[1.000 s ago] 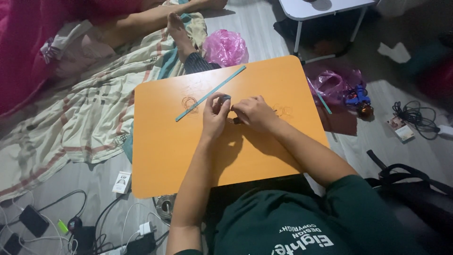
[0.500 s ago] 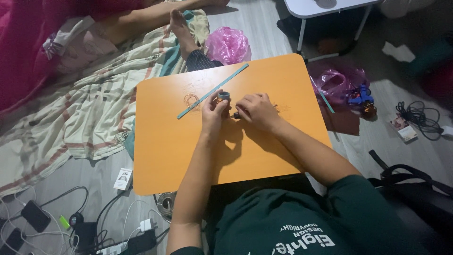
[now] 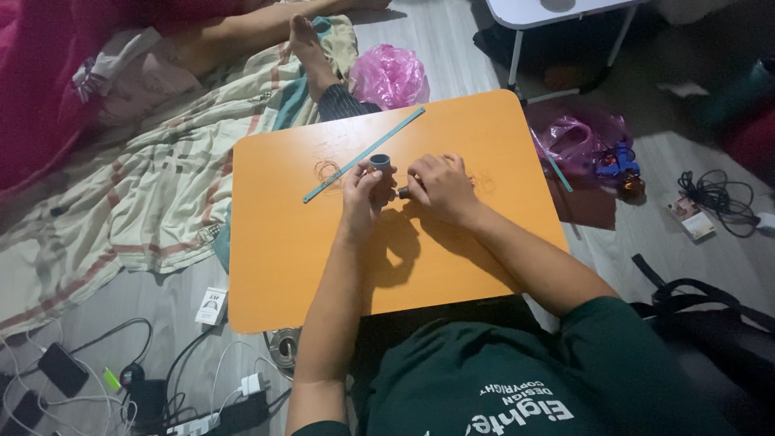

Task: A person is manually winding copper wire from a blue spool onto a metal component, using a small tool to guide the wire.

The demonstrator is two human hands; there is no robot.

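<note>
Gripped in the fingers of the left hand (image 3: 361, 192), a small teal ring-shaped piece (image 3: 380, 162) stands above the middle of the orange table (image 3: 274, 266), toward its far edge. Right hand (image 3: 440, 187) is curled beside it, pinching a small dark piece (image 3: 403, 192) too tiny to identify. 1 long teal strip (image 3: 363, 155) lies diagonally toward the far edge, with thin wire loops (image 3: 327, 170) just left of the hands.

surface: I see an orange rounded-corner low table (image 3: 282, 266)
on it: long thin teal strip (image 3: 363, 155) lying diagonally; small coil of thin wire (image 3: 326, 170) just beside it
also: both my hands resting mid-table
</note>
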